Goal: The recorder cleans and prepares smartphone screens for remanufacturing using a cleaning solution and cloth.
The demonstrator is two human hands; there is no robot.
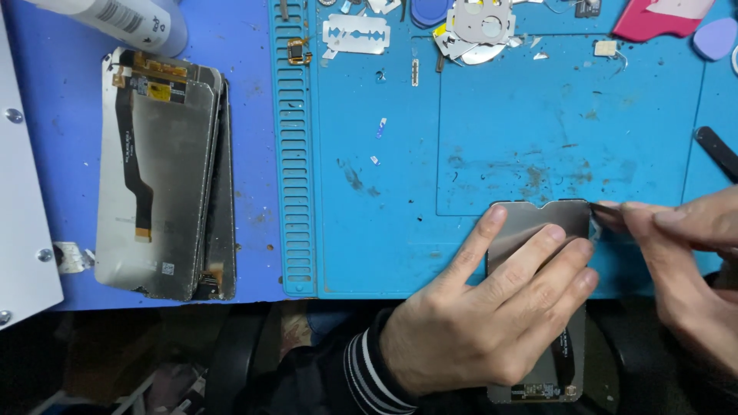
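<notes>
Fingers (538, 253) of left hand (477, 323) spread flat, pressing phone screen panel (538, 223) at blue mat (492, 138) front edge. Right hand (684, 261) pinches thin blade (605, 207) at panel's top right corner. Separation looks barely begun. Panel stack (165, 177) on surface (254, 100) left.

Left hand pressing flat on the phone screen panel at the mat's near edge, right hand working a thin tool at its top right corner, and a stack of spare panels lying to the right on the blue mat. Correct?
Not quite. In the head view the stack of spare panels lies to the left, off the blue mat. The rest holds: the left hand presses flat on the phone screen panel and the right hand works a thin tool at its top right corner.
</notes>
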